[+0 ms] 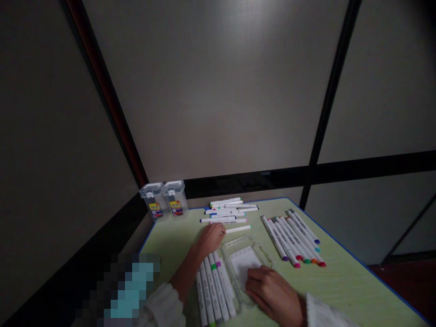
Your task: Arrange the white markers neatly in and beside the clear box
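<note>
My left hand (211, 235) reaches across the table, its fingers closed at the near end of a white marker (238, 229) with a pale green tip. Beneath that arm, several white markers (214, 286) lie side by side in one half of an open clear plastic case. The other half of the case (235, 244) holds a white paper card (245, 261). My right hand (270, 290) rests at this half's lower right, fingers curled against it; the fingertips are partly hidden.
Behind my left hand lies a loose pile of white markers (223, 219). More markers with coloured ends (289, 238) are spread at the right. Two clear lidded containers (175, 200) stand at the back left corner. A wall (231, 113) rises behind the table (340, 281).
</note>
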`<state>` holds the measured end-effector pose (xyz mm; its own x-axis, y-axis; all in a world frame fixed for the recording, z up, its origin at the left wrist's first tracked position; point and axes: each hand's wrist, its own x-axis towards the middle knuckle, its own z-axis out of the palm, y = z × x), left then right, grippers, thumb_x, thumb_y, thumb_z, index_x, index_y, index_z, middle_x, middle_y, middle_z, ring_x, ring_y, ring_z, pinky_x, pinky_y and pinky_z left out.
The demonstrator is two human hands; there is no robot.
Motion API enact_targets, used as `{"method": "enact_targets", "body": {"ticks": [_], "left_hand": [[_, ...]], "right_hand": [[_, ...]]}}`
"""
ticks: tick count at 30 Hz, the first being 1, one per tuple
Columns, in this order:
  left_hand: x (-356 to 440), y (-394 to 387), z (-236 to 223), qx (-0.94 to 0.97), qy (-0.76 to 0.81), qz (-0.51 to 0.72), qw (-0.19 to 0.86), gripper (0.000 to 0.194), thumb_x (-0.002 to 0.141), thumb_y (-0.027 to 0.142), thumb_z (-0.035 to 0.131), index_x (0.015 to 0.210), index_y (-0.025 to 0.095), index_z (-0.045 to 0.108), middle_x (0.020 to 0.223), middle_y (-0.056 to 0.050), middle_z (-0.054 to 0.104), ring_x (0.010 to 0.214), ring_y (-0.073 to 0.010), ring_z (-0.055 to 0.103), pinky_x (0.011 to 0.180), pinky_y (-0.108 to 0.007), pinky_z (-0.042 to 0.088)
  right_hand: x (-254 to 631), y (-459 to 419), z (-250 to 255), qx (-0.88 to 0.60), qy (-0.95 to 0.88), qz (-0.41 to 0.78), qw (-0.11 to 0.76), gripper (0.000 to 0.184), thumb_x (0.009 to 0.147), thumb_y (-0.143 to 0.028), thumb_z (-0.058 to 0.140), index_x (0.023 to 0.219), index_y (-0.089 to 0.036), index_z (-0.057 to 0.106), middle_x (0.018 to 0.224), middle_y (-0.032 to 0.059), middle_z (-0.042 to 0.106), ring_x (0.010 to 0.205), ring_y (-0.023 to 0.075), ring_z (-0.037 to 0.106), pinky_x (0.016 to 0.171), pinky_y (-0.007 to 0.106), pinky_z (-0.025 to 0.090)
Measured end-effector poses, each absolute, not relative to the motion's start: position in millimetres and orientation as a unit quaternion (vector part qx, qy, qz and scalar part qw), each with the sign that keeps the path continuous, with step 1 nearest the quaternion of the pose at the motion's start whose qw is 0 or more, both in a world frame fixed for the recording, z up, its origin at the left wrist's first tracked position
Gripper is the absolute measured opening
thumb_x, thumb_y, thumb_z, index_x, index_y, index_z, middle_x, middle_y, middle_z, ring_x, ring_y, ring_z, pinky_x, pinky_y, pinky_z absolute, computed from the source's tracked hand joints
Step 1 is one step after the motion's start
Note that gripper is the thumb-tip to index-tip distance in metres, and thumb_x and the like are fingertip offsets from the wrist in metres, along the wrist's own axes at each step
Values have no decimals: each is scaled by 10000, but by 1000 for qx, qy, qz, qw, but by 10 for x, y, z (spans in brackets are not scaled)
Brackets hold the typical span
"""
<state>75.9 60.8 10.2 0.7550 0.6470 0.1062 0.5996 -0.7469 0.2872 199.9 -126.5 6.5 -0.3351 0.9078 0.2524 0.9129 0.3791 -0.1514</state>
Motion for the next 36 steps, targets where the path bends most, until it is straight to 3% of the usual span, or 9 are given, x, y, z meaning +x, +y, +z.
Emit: {"method": "enact_targets", "body": {"ticks": [9, 12, 20, 29, 36], "left_hand": [[407, 613, -9, 882, 407, 186, 150, 121, 637, 94, 475, 666, 157, 574, 702, -16, 600, 702, -138, 535, 677, -242, 401], [353, 642, -125, 843, 416, 250, 231, 154, 592, 68, 497, 709, 146, 560, 668, 5, 562, 645, -118, 509, 630, -224, 401], [275, 610, -194, 830, 397, 266, 288, 102, 600, 75, 495, 657, 139, 551, 668, 15, 476, 642, -108, 468, 626, -226, 385], [245, 551, -158, 842, 383, 275, 263, 106, 654, 92, 447, 672, 152, 532, 725, -7, 511, 731, -132, 477, 688, -245, 373], [245, 512, -113, 812, 392, 301, 310, 88, 660, 141, 468, 670, 144, 555, 706, -6, 525, 677, -124, 482, 639, -235, 383]], "right_hand": [[1970, -1260, 41, -591, -784, 14, 187, 177, 801, -111, 451, 682, -184, 558, 730, 8, 575, 695, 140, 539, 645, 240, 343], [1964, -1254, 9, -598, -777, 20, 195, 186, 803, -102, 439, 686, -186, 558, 730, 8, 575, 697, 138, 543, 650, 235, 349], [1938, -1189, -42, -622, -759, 29, 190, 165, 774, -102, 472, 681, -190, 577, 743, 6, 595, 693, 141, 556, 629, 225, 349], [1824, -1086, 15, -628, -750, -14, 208, 151, 757, -105, 466, 665, -199, 541, 716, -1, 571, 675, 149, 529, 639, 265, 337], [1816, -1066, 48, -580, -778, -58, 236, 131, 786, -89, 432, 740, -188, 504, 770, 28, 527, 714, 167, 507, 660, 283, 365]]}}
